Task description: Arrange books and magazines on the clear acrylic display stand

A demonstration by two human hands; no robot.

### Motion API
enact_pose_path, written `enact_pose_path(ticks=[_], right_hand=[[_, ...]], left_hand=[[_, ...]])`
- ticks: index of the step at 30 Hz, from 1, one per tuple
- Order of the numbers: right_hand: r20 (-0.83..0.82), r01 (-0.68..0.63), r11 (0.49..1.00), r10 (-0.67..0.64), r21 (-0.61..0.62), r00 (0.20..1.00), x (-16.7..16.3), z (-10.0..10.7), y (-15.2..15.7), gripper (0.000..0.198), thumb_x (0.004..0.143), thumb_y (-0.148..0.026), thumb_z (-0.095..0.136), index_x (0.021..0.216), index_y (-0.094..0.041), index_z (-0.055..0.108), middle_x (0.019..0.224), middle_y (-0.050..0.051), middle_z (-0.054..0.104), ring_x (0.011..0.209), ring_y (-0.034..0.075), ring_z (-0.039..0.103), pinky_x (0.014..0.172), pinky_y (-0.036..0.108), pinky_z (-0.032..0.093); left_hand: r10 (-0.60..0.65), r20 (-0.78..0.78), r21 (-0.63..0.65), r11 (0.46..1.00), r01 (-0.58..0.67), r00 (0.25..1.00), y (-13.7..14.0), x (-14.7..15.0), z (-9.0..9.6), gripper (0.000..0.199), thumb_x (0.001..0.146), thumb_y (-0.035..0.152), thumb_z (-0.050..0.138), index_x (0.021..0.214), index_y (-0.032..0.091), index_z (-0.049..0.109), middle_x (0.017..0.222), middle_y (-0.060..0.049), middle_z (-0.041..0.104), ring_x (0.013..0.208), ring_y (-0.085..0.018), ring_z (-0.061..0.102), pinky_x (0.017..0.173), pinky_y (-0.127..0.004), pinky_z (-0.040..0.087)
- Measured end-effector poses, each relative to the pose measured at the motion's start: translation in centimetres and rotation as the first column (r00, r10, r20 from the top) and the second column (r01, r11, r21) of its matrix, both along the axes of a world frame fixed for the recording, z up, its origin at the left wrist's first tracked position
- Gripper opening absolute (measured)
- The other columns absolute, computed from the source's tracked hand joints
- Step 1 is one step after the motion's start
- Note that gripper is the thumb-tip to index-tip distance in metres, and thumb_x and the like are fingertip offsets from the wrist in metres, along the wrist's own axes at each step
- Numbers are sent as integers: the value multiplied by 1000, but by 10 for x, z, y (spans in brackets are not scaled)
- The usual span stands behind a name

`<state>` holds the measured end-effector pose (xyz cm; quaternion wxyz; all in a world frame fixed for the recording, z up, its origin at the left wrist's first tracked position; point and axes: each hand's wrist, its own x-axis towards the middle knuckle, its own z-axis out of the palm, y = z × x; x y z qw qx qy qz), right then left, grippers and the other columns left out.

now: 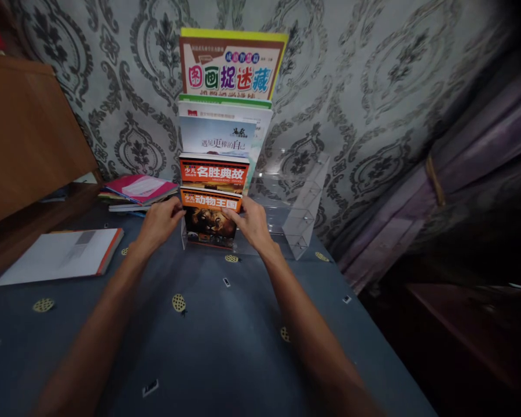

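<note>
A clear plastic book rack (301, 229) stands on the table, its left side filled with books in stepped tiers. In the lowest tier is an orange-topped book with a lion on its cover (211, 223). My right hand (252, 223) grips this book's right edge, thumb on the cover. At the left edge of the book and rack, my left hand (160, 219) is closed in a pinch; whether it holds the book or the rack's side, I cannot tell. Behind rise another orange book (215, 172), a pale blue book (217, 136) and a tall yellow-edged book (232, 69).
A white book with an orange spine (65, 255) lies flat at the left. Behind it is a stack of booklets with a pink one (141, 186) on top. A wooden panel (30, 133) borders the far left; a purple curtain (417, 191) hangs right, beyond the table edge.
</note>
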<state>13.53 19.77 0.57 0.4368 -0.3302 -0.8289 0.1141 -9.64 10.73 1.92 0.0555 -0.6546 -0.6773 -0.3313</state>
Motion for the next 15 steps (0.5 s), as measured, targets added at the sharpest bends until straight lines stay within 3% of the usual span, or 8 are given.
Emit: enact_pose_path(ticks=[8,11,15], right_hand=[[181,-25,999,17,41,983,17,11,7,34,101,-45,47,106,-16,66,98,10,69,87,23,62,75,30,41],[249,34,999,-32,-6,968,21,15,6,31,100,-43,50,100,-18,68,88,7,70,77,20,60,68,28,37],[198,78,994,-63,-71,978,19,18,1,22,97,-37,56,98,-20,70,83,4,72,73,19,62,65,27,35]], left_hand=[[4,-29,-22,1000,-5,1000,-2,1,0,7,89,26,59,88,20,63,86,-5,71,79,-22,62,68,-30,39],[8,-23,-36,999,-9,1000,-2,1,-2,7,90,27,60,87,20,62,83,-4,70,77,-21,62,66,-29,37],[5,-22,-31,1000,-6,1000,-1,1,-4,8,90,27,60,86,21,60,83,-3,69,77,-21,62,65,-29,36]])
